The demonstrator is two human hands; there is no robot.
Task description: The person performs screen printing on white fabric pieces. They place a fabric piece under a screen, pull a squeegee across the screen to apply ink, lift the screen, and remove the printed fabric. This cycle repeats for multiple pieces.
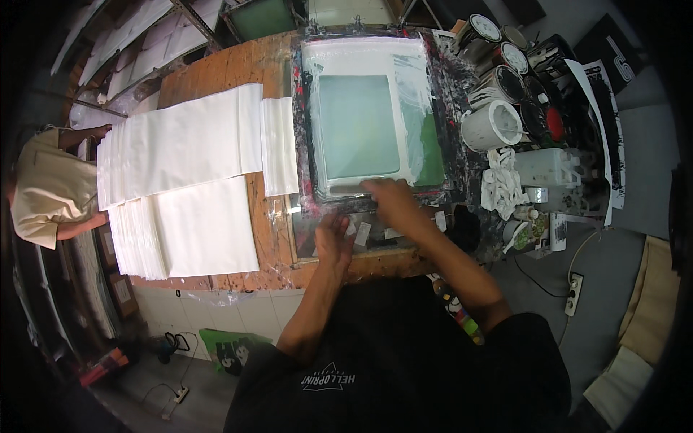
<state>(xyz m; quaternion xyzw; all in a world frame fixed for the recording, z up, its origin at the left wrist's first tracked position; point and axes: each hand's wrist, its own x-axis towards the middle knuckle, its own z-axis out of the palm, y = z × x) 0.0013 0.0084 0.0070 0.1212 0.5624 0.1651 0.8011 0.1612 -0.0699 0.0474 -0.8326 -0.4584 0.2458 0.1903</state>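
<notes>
A screen-printing frame [307,130] lies on the table before me. Its mesh has a pale green rectangle [361,126] bordered by white ink, with a darker green patch at the right. At the near end of the mesh, my right hand [393,206] is closed on what looks like a squeegee [348,189], a thin greyish bar partly hidden by the fingers. My left hand [333,237] is just below the frame's near edge, fingers extended and holding nothing I can see. Small white pieces [363,233] lie beside it.
Stacks of white flat pieces [188,144] cover the wooden table [224,65] at left, where another person [50,187] stands. Ink-smeared cans [498,86], a white bucket [491,126], a crumpled white cloth [503,180] and a translucent container [545,169] crowd the right side.
</notes>
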